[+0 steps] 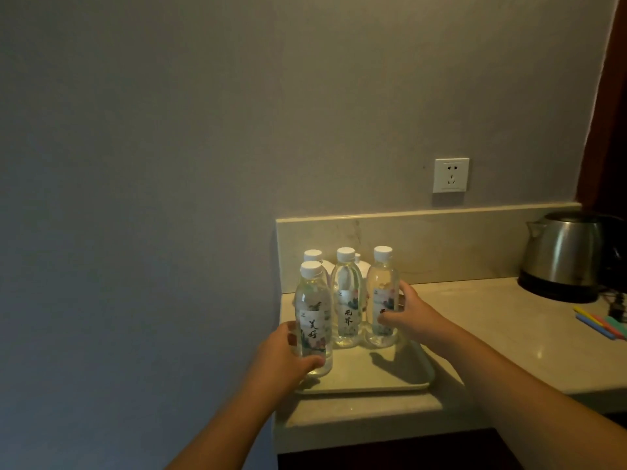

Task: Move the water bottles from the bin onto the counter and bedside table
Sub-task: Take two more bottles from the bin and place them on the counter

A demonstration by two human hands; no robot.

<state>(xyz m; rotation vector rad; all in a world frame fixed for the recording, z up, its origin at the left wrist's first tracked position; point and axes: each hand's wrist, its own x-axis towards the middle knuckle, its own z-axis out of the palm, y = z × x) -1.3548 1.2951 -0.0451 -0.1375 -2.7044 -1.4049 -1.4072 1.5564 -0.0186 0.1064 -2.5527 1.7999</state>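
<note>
- My left hand (291, 351) is wrapped around the lower half of the near-left water bottle (312, 320): thumb (314, 362) curled across the front under the label, fingertips showing round the far side. The bottle stands upright at the tray's front-left part; I cannot tell if its base is touching the tray or just off it.
- My right hand (409, 315) is curled round the right water bottle (382, 296) from its right side, fingers behind it and thumb at the front across the label. This bottle stands upright near the tray's back-right part.
- The middle water bottle (346, 296) stands free between the two, just beside the right one, with neither hand on it.
- A fourth bottle (312, 256) sits behind the near-left one; only its white cap and shoulder show.
- All have white caps, clear bodies and white labels with a painted landscape. The near-left label carries black brush characters reading 美好; the middle one has two brush characters I cannot read for certain; the right label is partly hidden by my thumb.
- The pale tray (390, 374) lies at the worktop's (492, 334) left end, reaching close to its front edge.
- Something white with a small knob (360, 264) stands behind the bottles, mostly hidden.
- A steel kettle (561, 256) stands at the worktop's back-right; coloured sticks (600, 325) lie by the right edge. A wall socket (451, 175) is above the backsplash.
</note>
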